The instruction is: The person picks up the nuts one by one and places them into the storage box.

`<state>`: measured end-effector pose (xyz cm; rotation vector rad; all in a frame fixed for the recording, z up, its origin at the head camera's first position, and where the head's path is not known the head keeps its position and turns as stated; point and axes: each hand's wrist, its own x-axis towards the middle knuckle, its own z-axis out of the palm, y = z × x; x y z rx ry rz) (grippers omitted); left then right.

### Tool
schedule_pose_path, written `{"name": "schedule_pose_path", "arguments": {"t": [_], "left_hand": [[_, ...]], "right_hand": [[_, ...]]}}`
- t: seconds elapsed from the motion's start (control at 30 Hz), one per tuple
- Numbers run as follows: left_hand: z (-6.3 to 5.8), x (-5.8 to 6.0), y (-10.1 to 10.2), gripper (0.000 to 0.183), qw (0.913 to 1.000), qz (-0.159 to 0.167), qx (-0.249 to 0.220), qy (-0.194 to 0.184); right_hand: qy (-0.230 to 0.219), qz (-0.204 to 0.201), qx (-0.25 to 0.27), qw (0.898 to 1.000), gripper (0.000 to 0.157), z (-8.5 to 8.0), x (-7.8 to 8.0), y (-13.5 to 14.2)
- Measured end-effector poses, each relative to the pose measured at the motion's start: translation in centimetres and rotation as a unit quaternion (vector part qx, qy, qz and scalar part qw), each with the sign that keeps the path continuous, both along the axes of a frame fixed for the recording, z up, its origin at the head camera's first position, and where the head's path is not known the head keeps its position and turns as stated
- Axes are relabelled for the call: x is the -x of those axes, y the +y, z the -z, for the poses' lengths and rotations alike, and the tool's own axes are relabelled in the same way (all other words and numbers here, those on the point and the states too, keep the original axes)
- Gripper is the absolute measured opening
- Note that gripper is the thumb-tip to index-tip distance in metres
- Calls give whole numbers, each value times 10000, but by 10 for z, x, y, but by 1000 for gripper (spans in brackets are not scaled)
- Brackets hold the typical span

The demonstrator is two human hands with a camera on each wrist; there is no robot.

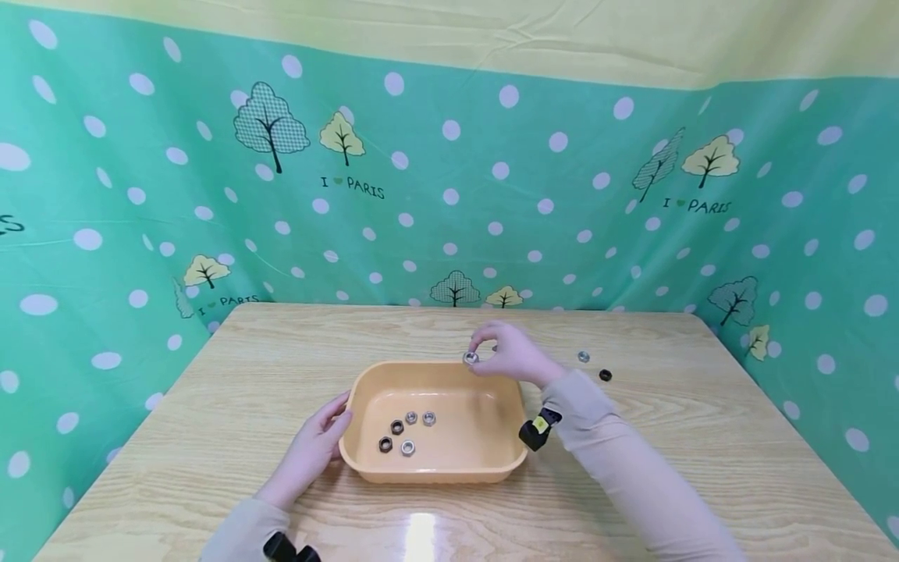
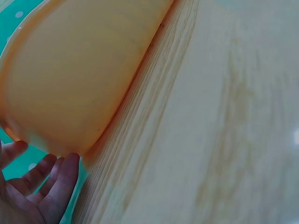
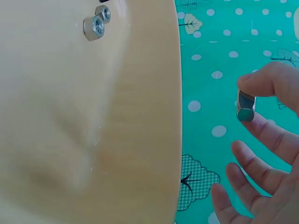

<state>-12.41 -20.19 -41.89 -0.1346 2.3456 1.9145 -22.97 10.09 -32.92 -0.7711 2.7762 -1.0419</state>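
Note:
Between thumb and index finger, my right hand (image 1: 516,355) pinches a silver hex nut (image 1: 470,357), held above the far rim of an orange plastic bin (image 1: 463,474). The right wrist view shows that nut (image 3: 246,105) edge-on, the other fingers spread loosely below. My left hand (image 1: 318,446) rests against the bin's left side; in the left wrist view its fingertips (image 2: 70,161) touch the outer wall with fingers fairly straight. Inside the bin, on its left half, lie silver nuts (image 1: 429,418) and two black nuts (image 1: 396,427).
To the right of the bin, a silver nut (image 1: 584,357) and a black nut (image 1: 605,375) lie on the wooden table (image 1: 702,437). Another small piece (image 1: 495,348) is partly hidden behind the right hand. A green dotted curtain (image 1: 449,172) hangs around the table's back and sides.

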Motion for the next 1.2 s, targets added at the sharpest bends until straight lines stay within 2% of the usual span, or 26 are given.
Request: {"name": "schedule_pose_path", "arguments": {"t": [0.17, 0.43, 0.63, 1.2], "left_hand": [[1, 0, -1, 50, 9999, -4, 104, 30], [1, 0, 1, 49, 10000, 14, 2, 16], [-1, 1, 1, 49, 9999, 12, 147, 17], [-1, 2, -1, 48, 9999, 69, 87, 39]], "right_hand": [[-97, -95, 172, 9998, 15, 1, 1, -8], [-140, -418, 478, 9979, 16, 6, 3, -19], [-190, -572, 600, 9964, 17, 7, 3, -28], [-808, -1038, 1224, 9837, 18, 17, 10, -62]]}}
